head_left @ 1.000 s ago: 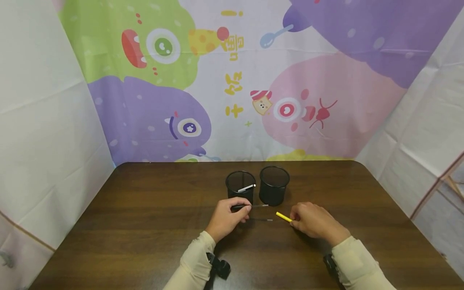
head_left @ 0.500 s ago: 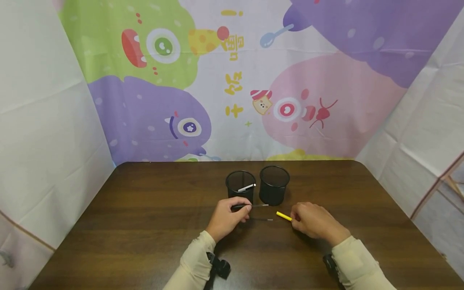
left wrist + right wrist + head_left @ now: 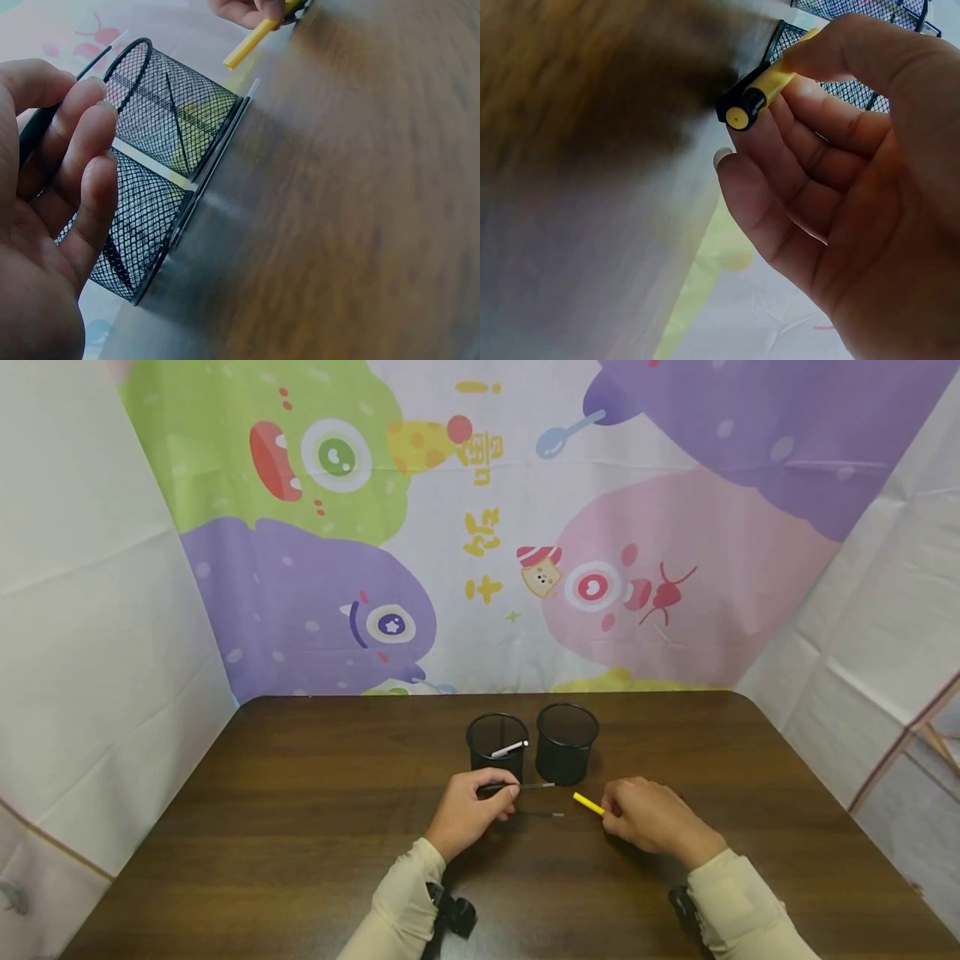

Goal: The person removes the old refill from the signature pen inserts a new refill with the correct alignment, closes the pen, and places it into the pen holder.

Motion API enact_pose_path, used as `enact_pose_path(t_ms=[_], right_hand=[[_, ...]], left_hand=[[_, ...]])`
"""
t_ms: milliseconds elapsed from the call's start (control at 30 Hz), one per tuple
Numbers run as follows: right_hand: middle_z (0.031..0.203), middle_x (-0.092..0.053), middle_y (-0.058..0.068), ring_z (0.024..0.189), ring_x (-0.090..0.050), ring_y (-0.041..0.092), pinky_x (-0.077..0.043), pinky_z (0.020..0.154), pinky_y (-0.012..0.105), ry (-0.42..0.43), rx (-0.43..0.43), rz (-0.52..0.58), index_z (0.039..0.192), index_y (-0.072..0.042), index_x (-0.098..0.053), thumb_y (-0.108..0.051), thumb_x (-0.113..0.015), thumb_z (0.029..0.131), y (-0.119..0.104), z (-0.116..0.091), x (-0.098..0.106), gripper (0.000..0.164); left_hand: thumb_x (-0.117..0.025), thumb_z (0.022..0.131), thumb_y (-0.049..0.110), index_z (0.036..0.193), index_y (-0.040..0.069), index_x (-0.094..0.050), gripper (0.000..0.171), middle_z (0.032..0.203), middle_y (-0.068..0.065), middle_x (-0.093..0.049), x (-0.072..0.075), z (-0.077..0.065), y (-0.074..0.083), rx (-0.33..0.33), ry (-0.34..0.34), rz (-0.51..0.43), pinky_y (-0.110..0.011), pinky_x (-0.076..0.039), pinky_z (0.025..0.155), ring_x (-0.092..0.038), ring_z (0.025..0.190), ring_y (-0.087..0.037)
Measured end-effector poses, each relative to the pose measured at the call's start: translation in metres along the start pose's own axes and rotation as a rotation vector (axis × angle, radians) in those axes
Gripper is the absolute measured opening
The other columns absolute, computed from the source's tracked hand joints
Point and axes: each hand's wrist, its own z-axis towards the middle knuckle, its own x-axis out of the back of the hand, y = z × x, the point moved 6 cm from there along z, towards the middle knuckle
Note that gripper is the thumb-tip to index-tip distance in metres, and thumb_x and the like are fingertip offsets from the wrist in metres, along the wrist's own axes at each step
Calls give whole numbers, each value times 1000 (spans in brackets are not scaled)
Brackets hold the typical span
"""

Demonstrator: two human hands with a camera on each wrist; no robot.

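In the head view my left hand (image 3: 468, 814) pinches a slim black pen-like stick (image 3: 491, 789) with a thin pale tip pointing right. It is held above the table, in front of the left mesh pen holder (image 3: 498, 760). A similar thin dark stick (image 3: 225, 139) with a clear tip lies on the table beside the holders in the left wrist view. My right hand (image 3: 648, 818) pinches a yellow pen (image 3: 588, 803), its free end pointing left and away from me. The right wrist view shows a black clip (image 3: 739, 99) on the pen's near end.
A second black mesh pen holder (image 3: 567, 747) stands to the right of the left one. A white pen (image 3: 510, 749) leans in the left holder. Both stand on the brown wooden table (image 3: 337, 827), with a printed cartoon cloth (image 3: 465, 635) behind.
Both hands stay nearly still. The yellow pen's free end has shifted very slightly in the right hand.
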Motion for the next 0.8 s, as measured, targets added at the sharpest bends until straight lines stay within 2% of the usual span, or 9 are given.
enact_pose_path(t_ms=[133, 400, 533, 767, 800], right_hand=[[69, -50, -10, 59, -46, 9, -41, 53, 31, 6, 6, 9, 76, -22, -59, -14, -70, 79, -1, -1, 1, 14], [68, -50, -13, 58, -47, 8, -41, 53, 30, 19, 2, 30, 79, -24, -56, -20, -72, 80, -2, 0, 1, 17], [68, -50, -15, 59, -46, 6, -41, 53, 29, 51, 22, 30, 79, -24, -55, -21, -73, 80, -4, 0, 1, 18], [69, -51, -15, 59, -46, 5, -41, 54, 27, 119, 61, 53, 80, -23, -56, -18, -73, 79, -10, 2, 7, 18], [69, -51, -14, 59, -46, 5, -41, 54, 27, 123, 64, 57, 80, -23, -55, -18, -73, 79, -11, 2, 8, 18]], left_hand=[[-68, 94, 1, 99, -2, -72, 7, 86, -28, -68, 0, -1, 0, 4, -2, -6, -28, -57, 64, -67, 70, -18], [-67, 94, 0, 100, -4, -71, 9, 87, -28, -68, 0, -1, 0, 3, 0, -2, -29, -57, 64, -67, 70, -18], [-68, 94, 1, 99, -2, -72, 8, 87, -28, -68, 0, -1, 0, 4, -4, -4, -30, -58, 64, -67, 71, -19], [-67, 94, 1, 102, -8, -70, 12, 86, -27, -68, 1, 0, -1, 0, -11, -3, -29, -58, 64, -67, 71, -18], [-68, 94, 2, 102, -7, -71, 13, 86, -26, -69, 1, 1, -6, 2, -10, -4, -29, -58, 64, -67, 71, -18]])
